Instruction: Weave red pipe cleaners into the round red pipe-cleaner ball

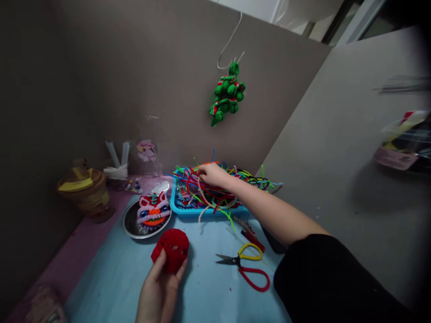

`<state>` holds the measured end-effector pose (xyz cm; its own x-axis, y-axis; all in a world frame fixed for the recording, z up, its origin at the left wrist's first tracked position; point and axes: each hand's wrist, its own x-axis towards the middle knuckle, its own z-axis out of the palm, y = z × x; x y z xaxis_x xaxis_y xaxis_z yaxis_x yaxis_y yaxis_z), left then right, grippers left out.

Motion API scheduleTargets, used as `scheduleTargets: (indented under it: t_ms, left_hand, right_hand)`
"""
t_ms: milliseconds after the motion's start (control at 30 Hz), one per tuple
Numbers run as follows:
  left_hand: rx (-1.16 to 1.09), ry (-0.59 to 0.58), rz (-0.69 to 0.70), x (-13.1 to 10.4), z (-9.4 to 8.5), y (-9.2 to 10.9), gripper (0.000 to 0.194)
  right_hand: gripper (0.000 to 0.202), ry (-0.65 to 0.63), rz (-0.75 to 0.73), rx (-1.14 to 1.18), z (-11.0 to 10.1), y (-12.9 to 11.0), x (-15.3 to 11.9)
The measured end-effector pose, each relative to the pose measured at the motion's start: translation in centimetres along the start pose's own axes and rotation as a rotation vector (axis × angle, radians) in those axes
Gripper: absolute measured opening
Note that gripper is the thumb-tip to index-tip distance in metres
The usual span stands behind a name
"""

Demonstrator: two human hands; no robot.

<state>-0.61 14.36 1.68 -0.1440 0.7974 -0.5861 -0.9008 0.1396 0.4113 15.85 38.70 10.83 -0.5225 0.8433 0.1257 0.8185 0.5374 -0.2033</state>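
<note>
My left hand is closed around a rounded red fuzzy piece with small holes in its face, holding it over the light blue table cover. Over the blue plastic basket, my right hand reaches in among loose pipe cleaners of many colours. Its fingers are pinched together on a pipe cleaner; a pale one hangs down just below them. To the left, a metal bowl holds a lion-dance head made of red, pink and orange fuzzy stems.
Scissors with one yellow and one red handle lie partly spread at the right. A brown pot and white sticks stand at the back left. A green ornament hangs from a hook on the grey wall.
</note>
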Motion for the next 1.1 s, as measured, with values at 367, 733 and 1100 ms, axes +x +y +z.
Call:
scheduleTargets:
  t_ms: [367,733,1100]
  left_hand:
    - [0.040,-0.012,-0.010,-0.2,0.0,-0.3,0.035]
    - [0.024,-0.023,0.012,-0.6,0.3,0.3,0.034]
    - [0.063,-0.011,0.000,-0.7,0.6,0.5,0.030]
  right_hand:
    - [0.019,0.034,0.247,0.048,-2.4,5.4,-2.7]
    - [0.018,-0.036,0.420,0.656,-6.9,8.2,-3.6]
    - [0.020,0.323,0.173,0.778,-9.5,4.3,-2.0]
